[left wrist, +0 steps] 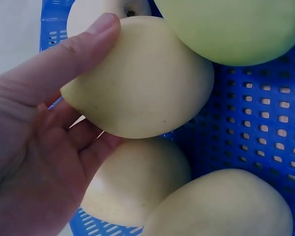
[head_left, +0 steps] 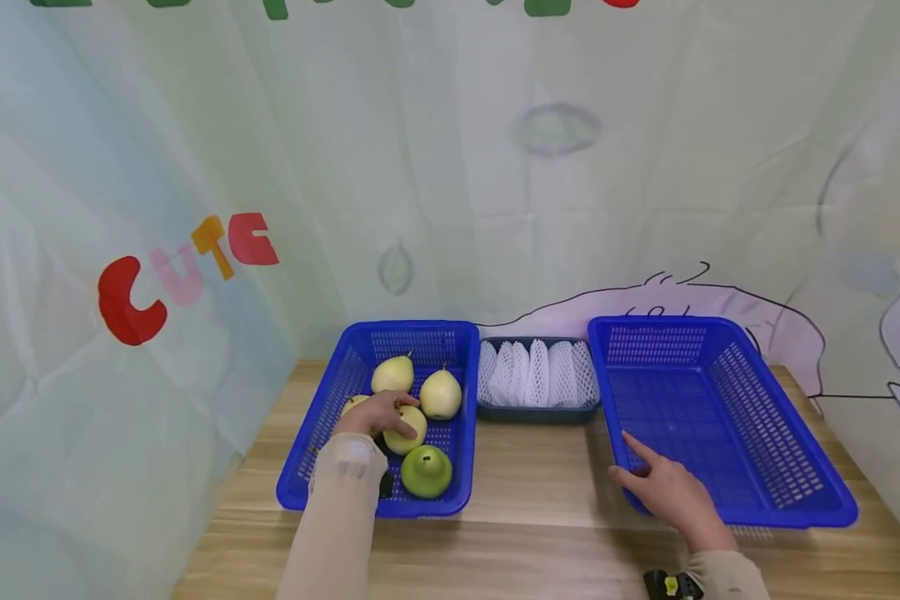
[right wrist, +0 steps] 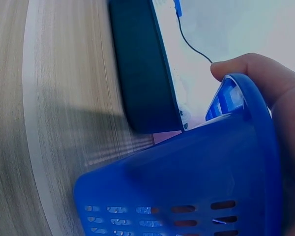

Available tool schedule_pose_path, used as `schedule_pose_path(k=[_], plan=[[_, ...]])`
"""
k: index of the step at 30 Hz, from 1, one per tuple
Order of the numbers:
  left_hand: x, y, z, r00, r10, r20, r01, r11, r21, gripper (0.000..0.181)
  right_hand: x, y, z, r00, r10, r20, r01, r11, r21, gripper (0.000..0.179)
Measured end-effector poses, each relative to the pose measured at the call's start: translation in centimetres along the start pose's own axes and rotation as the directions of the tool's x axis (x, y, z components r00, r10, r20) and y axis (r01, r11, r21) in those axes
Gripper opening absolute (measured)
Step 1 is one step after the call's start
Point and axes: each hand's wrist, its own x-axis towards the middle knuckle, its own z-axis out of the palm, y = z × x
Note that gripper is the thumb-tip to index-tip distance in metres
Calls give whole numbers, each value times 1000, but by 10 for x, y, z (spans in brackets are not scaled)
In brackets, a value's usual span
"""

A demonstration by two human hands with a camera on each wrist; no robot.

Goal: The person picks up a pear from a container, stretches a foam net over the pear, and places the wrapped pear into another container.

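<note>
In the left blue basket (head_left: 461, 500), my left hand (head_left: 375, 414) holds a pale yellow pear (head_left: 405, 431). The left wrist view shows the thumb on top of this pear (left wrist: 147, 78) and the fingers curled along its side. Around it lie other yellow pears (head_left: 440, 394) and, at the near side, a greener pear (head_left: 426, 472). My right hand (head_left: 671, 492) is at the near left rim of the right blue basket (head_left: 832, 504), its index finger and thumb extended, with nothing held. Its other fingers are mostly hidden.
Between the two baskets stands a dark tray (head_left: 537, 415) with several white foam net sleeves (head_left: 537, 375). All stand on a wooden table (head_left: 532, 483). A printed cloth (head_left: 450, 167) hangs behind and along the left.
</note>
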Motion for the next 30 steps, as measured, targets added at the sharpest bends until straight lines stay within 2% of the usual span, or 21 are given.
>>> schedule_pose_path(k=[4, 12, 17, 20, 30], plan=[[3, -2, 0, 1000, 12, 18, -13, 999, 45, 59, 1, 0, 0, 1000, 2, 0, -2, 1000, -8, 94], [3, -3, 1, 997, 20, 68, -24, 998, 65, 51, 2, 2, 2, 1000, 13, 10, -13, 1000, -8, 96], [0, -2, 4, 989, -41, 139, 38, 999, 31, 57, 2, 2, 2, 1000, 9, 5, -9, 1000, -12, 95], [-1, -3, 6, 985, -74, 159, 75, 997, -3, 66, 1, 1, 2, 1000, 7, 7, -7, 1000, -8, 94], [0, -1, 8, 992, -52, 119, 52, 999, 4, 68, 0, 0, 0, 1000, 11, 9, -11, 1000, 1, 95]])
